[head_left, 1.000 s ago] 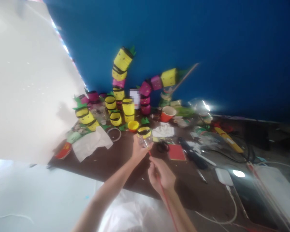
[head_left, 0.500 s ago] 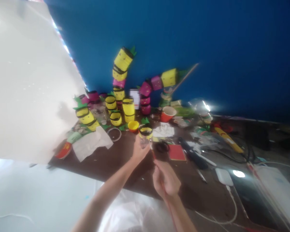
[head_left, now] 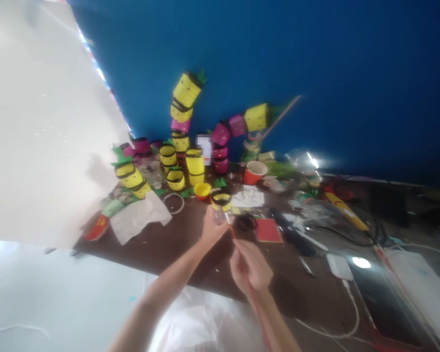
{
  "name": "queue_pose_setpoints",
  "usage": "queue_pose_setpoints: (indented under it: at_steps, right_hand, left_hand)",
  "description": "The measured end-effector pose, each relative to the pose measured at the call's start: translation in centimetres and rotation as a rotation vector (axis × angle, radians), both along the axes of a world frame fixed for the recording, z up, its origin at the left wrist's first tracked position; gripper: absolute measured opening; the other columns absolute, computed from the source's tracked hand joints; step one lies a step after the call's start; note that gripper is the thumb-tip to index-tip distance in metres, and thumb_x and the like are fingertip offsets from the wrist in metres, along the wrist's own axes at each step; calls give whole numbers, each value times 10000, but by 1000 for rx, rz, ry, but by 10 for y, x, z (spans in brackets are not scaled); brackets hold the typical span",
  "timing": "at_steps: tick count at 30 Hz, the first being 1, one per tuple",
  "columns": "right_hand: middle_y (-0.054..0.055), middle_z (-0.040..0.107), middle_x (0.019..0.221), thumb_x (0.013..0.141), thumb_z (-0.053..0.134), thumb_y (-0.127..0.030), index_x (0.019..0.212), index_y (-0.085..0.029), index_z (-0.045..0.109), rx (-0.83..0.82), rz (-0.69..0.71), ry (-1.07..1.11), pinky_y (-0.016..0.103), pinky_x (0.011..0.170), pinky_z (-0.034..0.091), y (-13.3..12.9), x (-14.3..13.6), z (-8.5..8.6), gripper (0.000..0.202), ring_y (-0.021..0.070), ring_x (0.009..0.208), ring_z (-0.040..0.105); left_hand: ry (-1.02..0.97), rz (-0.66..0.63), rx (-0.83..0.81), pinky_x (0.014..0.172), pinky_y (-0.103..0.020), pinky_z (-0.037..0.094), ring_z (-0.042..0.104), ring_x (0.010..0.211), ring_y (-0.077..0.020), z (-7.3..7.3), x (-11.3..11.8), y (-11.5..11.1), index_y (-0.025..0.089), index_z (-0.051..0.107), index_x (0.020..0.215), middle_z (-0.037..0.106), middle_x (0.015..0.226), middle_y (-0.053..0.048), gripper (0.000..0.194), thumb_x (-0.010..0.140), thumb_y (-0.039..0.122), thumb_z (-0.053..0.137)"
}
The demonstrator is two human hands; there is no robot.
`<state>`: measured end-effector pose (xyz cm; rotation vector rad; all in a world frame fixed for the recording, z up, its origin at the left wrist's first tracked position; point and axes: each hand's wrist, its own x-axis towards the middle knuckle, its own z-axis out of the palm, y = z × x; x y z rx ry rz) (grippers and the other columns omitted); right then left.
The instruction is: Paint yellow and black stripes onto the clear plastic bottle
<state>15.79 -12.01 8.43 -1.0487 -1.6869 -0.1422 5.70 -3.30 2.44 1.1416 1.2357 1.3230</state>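
Yellow-banded cup, red stick
We grip the cup in our left hand; our right hand, just beside, pinches 1 red stick.

Our left hand lifts a small jar above the bench, and our right hand, nearer us, points a thin stick at it. Beyond our fingers stand stacked jars. A paper cup sits beyond and right, a card just right, and crumpled tissue lies left.
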Motion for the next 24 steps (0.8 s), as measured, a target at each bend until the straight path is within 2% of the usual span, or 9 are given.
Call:
queue_pose_setpoints:
  at_steps: [4,9,24]
  right_hand:
    - [70,703,824,768,584,-32,1005,-180,644,-34,-15,11,285,667,591,1,0,-1,285,171,702,683]
    - [62,706,816,780,573,-57,990,-193,654,-72,-17,25,283,672,594,0,-1,-3,263,168,690,687]
    - [53,690,794,752,580,-14,977,-188,639,-29,-8,9,276,634,580,0,-1,1,290,159,679,668]
  left_hand:
    - [5,-5,-14,760,-328,477,621,855,-194,3,0,-1,219,533,992,643,934,-30,410,646,309,735]
    - [15,10,-18,761,-326,477,620,847,-192,0,-1,-1,220,540,999,640,926,-27,434,628,307,747]
    - [0,11,-14,777,-342,473,620,877,-202,-4,-1,1,224,534,1034,634,979,-37,479,623,320,761]
